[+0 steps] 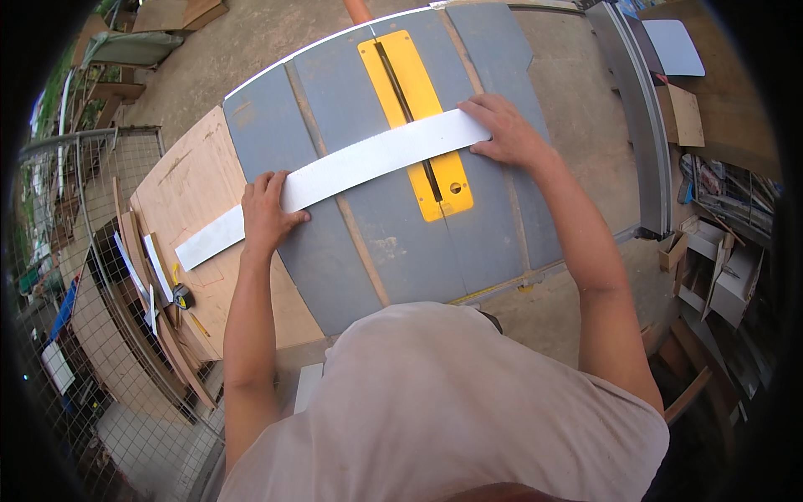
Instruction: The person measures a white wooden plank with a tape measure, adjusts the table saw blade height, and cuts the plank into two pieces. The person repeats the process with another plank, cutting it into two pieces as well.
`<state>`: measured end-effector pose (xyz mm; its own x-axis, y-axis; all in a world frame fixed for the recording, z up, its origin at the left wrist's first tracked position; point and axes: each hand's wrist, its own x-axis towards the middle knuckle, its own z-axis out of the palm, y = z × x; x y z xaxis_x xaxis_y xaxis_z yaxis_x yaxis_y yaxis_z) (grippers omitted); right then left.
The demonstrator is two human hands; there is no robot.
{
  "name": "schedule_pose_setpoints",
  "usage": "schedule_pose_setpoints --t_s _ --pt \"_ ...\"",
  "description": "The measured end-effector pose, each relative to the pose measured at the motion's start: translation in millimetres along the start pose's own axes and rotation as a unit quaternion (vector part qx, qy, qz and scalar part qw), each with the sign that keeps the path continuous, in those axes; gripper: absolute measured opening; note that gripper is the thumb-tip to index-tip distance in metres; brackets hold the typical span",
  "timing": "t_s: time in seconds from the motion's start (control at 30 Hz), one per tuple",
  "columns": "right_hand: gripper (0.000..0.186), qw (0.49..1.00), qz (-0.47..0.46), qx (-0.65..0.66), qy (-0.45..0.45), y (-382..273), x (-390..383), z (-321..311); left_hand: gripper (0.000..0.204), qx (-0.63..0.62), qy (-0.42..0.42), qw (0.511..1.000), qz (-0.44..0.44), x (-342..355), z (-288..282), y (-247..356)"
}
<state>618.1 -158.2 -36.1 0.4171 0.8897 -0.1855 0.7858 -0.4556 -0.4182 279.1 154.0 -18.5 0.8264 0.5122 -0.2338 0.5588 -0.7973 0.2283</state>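
A long white board strip (368,161) lies slantwise across the grey top of a table saw (385,259). It crosses the yellow insert plate (400,79) with its dark blade slot; I see no blade standing above the strip. My left hand (268,209) grips the strip left of its middle, fingers over the far edge and thumb at the near edge. At the strip's right end, my right hand (508,134) pinches it between thumb and fingers. The left end of the strip reaches over a plywood side panel (196,163).
A metal rip fence (640,125) stands along the saw's right side. On the plywood sit a tape measure (182,296) and a pencil (200,325), beside several narrow offcuts. Wire mesh fencing (92,226) is at left, and board scraps (719,268) are piled at right.
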Motion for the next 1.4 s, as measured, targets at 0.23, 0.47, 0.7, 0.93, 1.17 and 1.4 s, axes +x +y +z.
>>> schedule_pose_setpoints --t_s 0.23,0.47,0.7,0.93,1.17,1.4 --pt "0.075 1.000 0.011 -0.004 -0.004 -3.3 1.9 -2.4 0.091 -0.004 0.002 1.000 0.004 4.5 -2.6 -1.5" --pt "0.073 1.000 0.007 0.003 0.006 -3.7 2.8 -4.1 0.091 -0.005 0.003 1.000 -0.004 4.9 -5.7 1.9" --pt "0.071 1.000 0.006 0.012 0.011 -6.0 4.7 -8.9 0.089 -0.011 0.003 1.000 -0.019 8.1 -9.9 5.0" --pt "0.071 1.000 0.016 0.001 0.008 -8.9 7.6 -8.2 0.088 -0.011 0.005 1.000 -0.026 8.4 -11.6 6.0" --pt "0.073 1.000 0.025 0.004 0.008 -10.3 9.4 -8.9 0.091 -0.018 -0.008 0.999 -0.034 12.2 -15.4 5.5" --pt "0.072 1.000 0.010 0.009 0.015 -3.3 18.2 -8.2 0.091 -0.016 -0.009 0.999 -0.033 19.0 -17.7 5.7"
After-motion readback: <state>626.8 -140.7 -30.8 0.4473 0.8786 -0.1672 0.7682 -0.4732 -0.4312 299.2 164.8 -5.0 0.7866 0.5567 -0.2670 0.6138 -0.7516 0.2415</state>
